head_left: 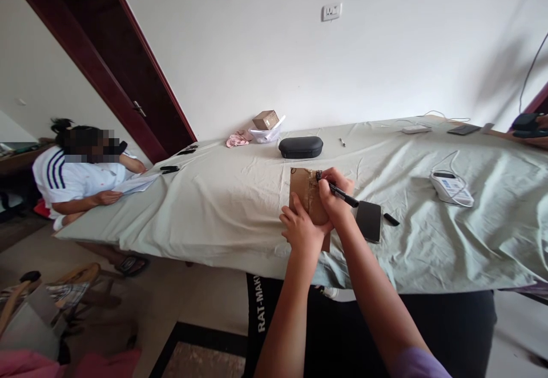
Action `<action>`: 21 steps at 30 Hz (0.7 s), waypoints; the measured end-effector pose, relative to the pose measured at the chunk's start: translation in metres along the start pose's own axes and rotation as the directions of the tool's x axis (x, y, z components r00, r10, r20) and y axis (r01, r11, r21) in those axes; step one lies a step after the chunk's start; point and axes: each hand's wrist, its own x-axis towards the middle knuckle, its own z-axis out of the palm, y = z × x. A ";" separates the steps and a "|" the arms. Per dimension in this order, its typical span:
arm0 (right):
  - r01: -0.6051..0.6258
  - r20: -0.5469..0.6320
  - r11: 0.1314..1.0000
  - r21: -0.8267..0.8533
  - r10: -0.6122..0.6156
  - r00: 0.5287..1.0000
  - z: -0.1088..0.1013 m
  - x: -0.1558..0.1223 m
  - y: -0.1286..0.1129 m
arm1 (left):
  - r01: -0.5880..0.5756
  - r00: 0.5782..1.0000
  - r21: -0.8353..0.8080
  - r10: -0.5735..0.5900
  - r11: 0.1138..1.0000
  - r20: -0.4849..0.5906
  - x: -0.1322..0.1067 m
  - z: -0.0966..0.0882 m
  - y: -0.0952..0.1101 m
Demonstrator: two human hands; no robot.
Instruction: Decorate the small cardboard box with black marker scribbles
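A flat brown cardboard piece (305, 190) lies on the table's pale green cloth (214, 206) near the front edge. My left hand (299, 230) presses on its near left edge, fingers curled against it. My right hand (334, 195) grips a black marker (342, 195), its tip at the cardboard's far right corner. The marker's black cap (391, 219) lies on the cloth to the right, beside a dark phone (369, 221).
A black case (300, 147), a small cardboard box (265, 119) on a white bag and a pink cloth (237, 140) sit at the far side. A white device with cable (451, 187) lies to the right. A seated person (81, 175) reads papers at the left end.
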 end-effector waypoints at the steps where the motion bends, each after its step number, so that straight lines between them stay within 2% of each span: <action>1: 0.009 -0.002 1.000 0.002 -0.009 1.000 -0.001 -0.001 -0.001 | 0.000 1.000 0.000 0.000 1.000 0.002 0.000 0.000 0.000; 9: -0.027 -0.091 1.000 -0.010 0.026 0.996 -0.007 -0.008 0.001 | -0.007 0.999 -0.012 0.008 1.000 0.034 -0.001 -0.005 0.001; 14: -0.060 -0.230 0.998 0.018 0.062 0.971 -0.008 -0.010 0.005 | -0.005 0.999 -0.027 0.006 1.000 0.039 0.000 -0.005 0.001; 21: -0.115 -0.315 0.993 0.021 0.115 0.942 -0.015 -0.002 0.009 | 0.022 0.998 -0.032 -0.021 0.999 0.058 0.000 -0.007 0.002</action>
